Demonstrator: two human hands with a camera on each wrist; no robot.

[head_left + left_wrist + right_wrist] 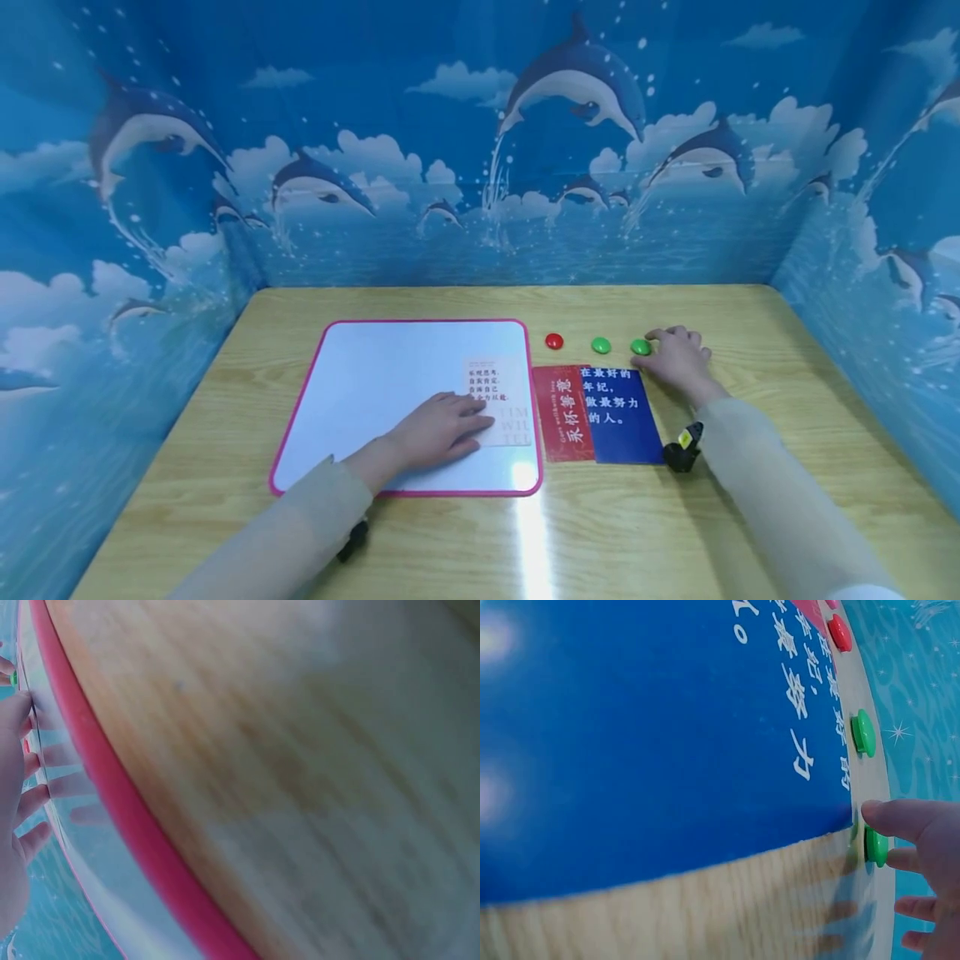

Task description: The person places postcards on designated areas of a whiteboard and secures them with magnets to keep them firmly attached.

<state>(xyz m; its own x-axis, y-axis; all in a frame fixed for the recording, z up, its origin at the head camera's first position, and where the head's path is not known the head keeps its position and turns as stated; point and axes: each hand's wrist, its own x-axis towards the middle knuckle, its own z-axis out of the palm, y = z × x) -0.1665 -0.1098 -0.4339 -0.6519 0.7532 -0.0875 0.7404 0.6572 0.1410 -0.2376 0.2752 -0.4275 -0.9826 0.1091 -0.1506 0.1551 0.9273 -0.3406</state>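
Note:
My left hand (442, 429) rests with fingers spread on a white card (495, 375) with dark print, at the right side of a pink-edged whiteboard (375, 367). In the left wrist view the left hand's fingers (34, 799) reflect in the board's surface. At the far right, my right hand (678, 358) has thumb and index finger at either side of a green round magnet (641, 347), pinching it at the tabletop. The right wrist view has this magnet (876, 846) between thumb and index finger, the other fingers loosely bent.
Left of the right hand, another green magnet (601, 345) and a red magnet (554, 341) lie in a row. Below them a blue card (626, 442) with white writing overlaps a red card (558, 450) beside the board. A dolphin-print curtain (480, 242) surrounds the wooden table (615, 533).

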